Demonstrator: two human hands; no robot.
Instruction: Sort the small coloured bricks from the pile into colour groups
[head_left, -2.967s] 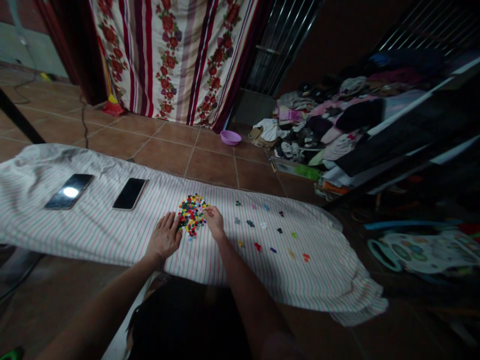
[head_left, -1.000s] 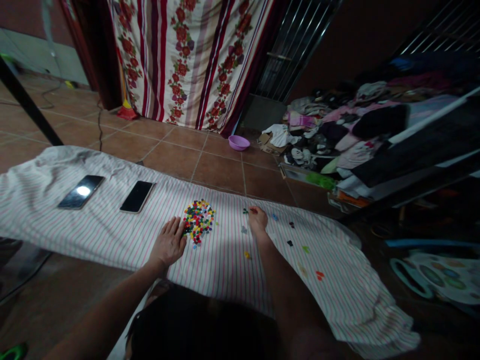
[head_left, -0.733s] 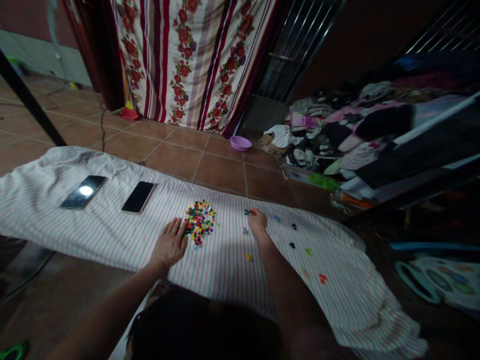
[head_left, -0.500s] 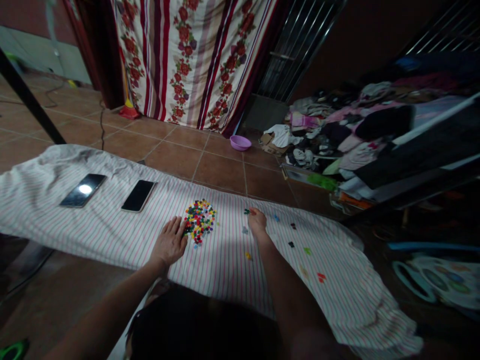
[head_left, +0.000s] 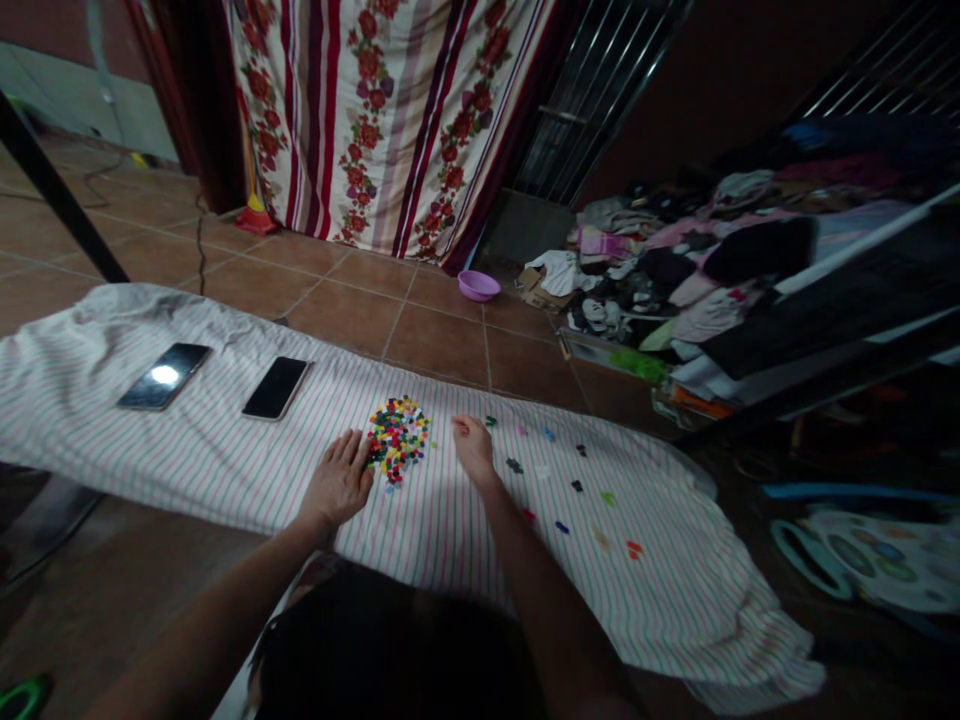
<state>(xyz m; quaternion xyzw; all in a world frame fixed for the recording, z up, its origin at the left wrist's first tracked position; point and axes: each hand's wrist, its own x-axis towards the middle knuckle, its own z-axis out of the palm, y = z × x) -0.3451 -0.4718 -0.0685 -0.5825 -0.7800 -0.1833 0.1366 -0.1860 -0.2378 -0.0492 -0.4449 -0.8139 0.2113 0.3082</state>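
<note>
A pile of small multicoloured pieces (head_left: 400, 437) lies on the striped cloth (head_left: 427, 540). My left hand (head_left: 342, 478) rests flat on the cloth, its fingertips at the pile's left edge. To the right of the pile is my right hand (head_left: 471, 445), fingers curled together; whatever they may hold is too small to make out. Small groups sorted by colour lie further right, among them dark green pieces (head_left: 490, 421), blue pieces (head_left: 549, 434), lime green pieces (head_left: 607, 498) and orange-red pieces (head_left: 634, 550).
Two phones lie on the cloth at the left, one reflecting light (head_left: 164, 376), the other dark (head_left: 276, 388). A purple basin (head_left: 478, 286) stands on the tiled floor beyond. Heaped clothes (head_left: 675, 250) are at the right, behind the cloth.
My right hand has moved left, away from the dark green pieces and toward the pile, uncovering several small groups. My left hand stays at the pile's edge.
</note>
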